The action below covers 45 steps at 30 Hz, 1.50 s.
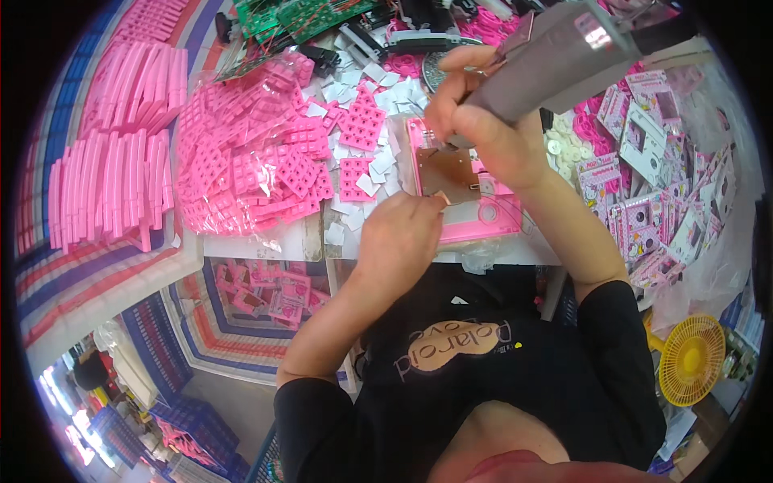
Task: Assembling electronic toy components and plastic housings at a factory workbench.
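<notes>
Right grip (491, 137): fingers and thumb wrapped round a grey handheld tool (555, 64), body slanting up to the far right, nose down to the left. Nose end sits over the far side of the pink case (501, 223); can't tell if the tip touches.

Left grip (403, 237): fingers bunched together at the near left part of the case, tips by the edge of the brown panel (447, 175) set in it. Can't tell whether they pinch something small or just press down.

Case lies flat on the white surface (541, 253), below the right grip and just right of the left one, between the two forearms.

Just left of the case: loose pink button grids (362, 125) among scattered white squares (394, 101). Further left: clear bag full of more pink grids (250, 169), then stacked long pink parts (113, 189) standing in rows on a striped sheet (72, 302).

Far side: green circuit boards (310, 20), black parts (362, 40).

Right of the case: white round pieces (564, 149), then a heap of printed pink-and-white panels (644, 205) in clear plastic.

Below surface level, left: pink printed parts (278, 291). Near right: yellow fan (691, 360).
</notes>
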Available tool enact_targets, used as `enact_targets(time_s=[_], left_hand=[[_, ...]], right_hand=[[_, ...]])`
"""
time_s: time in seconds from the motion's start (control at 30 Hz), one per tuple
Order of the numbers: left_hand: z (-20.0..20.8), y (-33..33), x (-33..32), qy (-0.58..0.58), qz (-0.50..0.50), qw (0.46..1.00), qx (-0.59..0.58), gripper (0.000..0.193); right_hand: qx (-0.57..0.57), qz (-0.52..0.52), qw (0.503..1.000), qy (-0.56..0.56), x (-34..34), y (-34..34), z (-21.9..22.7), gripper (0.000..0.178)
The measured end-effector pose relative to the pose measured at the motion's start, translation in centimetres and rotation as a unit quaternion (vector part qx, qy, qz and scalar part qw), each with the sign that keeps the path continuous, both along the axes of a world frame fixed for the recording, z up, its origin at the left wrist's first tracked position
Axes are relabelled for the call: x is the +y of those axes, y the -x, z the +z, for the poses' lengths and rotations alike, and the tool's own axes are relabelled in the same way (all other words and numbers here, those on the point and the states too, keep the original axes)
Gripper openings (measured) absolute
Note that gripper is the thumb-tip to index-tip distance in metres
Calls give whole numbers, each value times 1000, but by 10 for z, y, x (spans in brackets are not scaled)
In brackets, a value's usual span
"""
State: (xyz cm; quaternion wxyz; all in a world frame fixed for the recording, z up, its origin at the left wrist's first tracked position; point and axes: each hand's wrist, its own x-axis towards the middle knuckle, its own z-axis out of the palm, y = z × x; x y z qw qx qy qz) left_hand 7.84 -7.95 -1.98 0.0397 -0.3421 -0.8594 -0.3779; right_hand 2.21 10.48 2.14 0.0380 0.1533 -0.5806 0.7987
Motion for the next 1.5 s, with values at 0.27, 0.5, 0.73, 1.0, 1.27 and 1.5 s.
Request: enact_targets(time_s=[0.27, 0.5, 0.73, 1.0, 1.27, 1.5], left_hand=[[-10, 9, 8, -61, 0, 998, 34, 19], [-6, 1, 7, -142, 70, 963, -218, 19], [-9, 10, -4, -298, 25, 819, -490, 17], [-6, 11, 5, -37, 31, 992, -121, 9], [-7, 14, 8, 4, 28, 998, -57, 12], [2, 18, 4, -4, 20, 1000, -22, 13]], right_hand=[[71, 95, 894, -432, 33, -37, -34, 37], [107, 54, 895, -429, 35, -38, -34, 38], [-56, 100, 955, -272, 35, -42, -35, 32], [-46, 92, 941, -323, 33, -42, -35, 30], [-70, 113, 939, -318, 33, -40, -35, 31], [-62, 90, 935, -337, 32, -40, -33, 31]])
